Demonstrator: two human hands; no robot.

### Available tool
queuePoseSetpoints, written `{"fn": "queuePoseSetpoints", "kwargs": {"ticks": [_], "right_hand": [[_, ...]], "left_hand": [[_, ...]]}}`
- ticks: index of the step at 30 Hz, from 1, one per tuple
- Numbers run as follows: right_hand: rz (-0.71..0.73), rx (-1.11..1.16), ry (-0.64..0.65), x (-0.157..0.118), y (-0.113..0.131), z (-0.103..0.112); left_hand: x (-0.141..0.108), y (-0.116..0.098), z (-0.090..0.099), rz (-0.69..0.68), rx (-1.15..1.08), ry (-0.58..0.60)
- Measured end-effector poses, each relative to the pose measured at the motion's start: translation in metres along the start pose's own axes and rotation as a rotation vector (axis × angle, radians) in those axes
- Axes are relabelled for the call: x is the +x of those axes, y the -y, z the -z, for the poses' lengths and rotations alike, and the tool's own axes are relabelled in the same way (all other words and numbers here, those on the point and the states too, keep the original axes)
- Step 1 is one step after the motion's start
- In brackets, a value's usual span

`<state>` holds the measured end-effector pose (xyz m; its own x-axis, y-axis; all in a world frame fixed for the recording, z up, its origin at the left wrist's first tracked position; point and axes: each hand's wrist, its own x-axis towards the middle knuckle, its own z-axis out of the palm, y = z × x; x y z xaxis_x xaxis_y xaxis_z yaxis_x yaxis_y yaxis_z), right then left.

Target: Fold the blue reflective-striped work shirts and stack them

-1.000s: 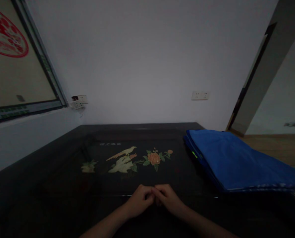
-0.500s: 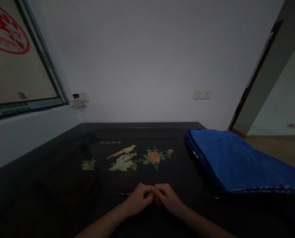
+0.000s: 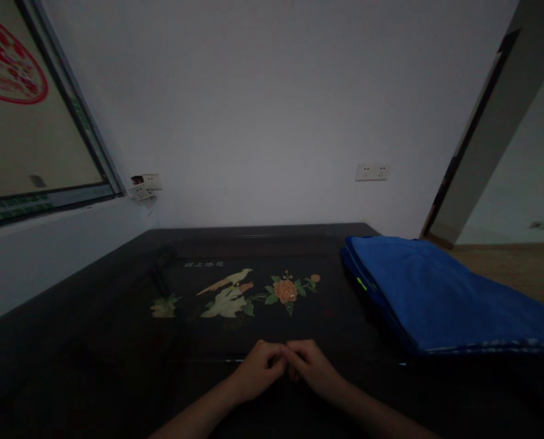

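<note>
My left hand [image 3: 259, 371] and my right hand [image 3: 315, 369] meet at the front of a glossy black table [image 3: 272, 241]. Both have their fingers curled in, and the thumbs and fingertips touch between them. No object shows in either hand. Just beyond them, the tabletop carries a coloured picture of a bird [image 3: 228, 280] and an orange flower [image 3: 285, 291] with green leaves. Right of my hands lies a folded blue cloth [image 3: 436, 292] in several layers, apart from them.
A white wall [image 3: 262, 122] rises behind the table, with a double socket [image 3: 371, 172] on it. More sockets [image 3: 142, 191] hang near the left corner, beside a window [image 3: 34, 140] with a red round decoration. Wooden floor [image 3: 518, 265] shows at the right.
The camera view has tilted slightly. My hands keep the same joined pose, and the cloth stays where it was.
</note>
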<state>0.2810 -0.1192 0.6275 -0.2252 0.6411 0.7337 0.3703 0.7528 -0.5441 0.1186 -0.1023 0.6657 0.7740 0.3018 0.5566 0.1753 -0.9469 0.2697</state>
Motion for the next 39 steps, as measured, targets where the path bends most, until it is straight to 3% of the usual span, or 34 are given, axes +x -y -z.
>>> {"fn": "queuePoseSetpoints", "kwargs": {"ticks": [14,24,39], "right_hand": [[0.002,0.014,0.003,0.0009,-0.0044,-0.0013],[0.011,-0.007,-0.01,0.0005,-0.0029,-0.0019],[0.016,-0.01,-0.008,0.0,0.0007,-0.0006]], "left_hand": [[0.0005,-0.0021,-0.0007,-0.014,-0.006,-0.006],[-0.0007,0.0014,-0.0015,0.048,0.055,0.0],[0.0013,-0.0044,0.0011,-0.013,-0.024,0.013]]}}
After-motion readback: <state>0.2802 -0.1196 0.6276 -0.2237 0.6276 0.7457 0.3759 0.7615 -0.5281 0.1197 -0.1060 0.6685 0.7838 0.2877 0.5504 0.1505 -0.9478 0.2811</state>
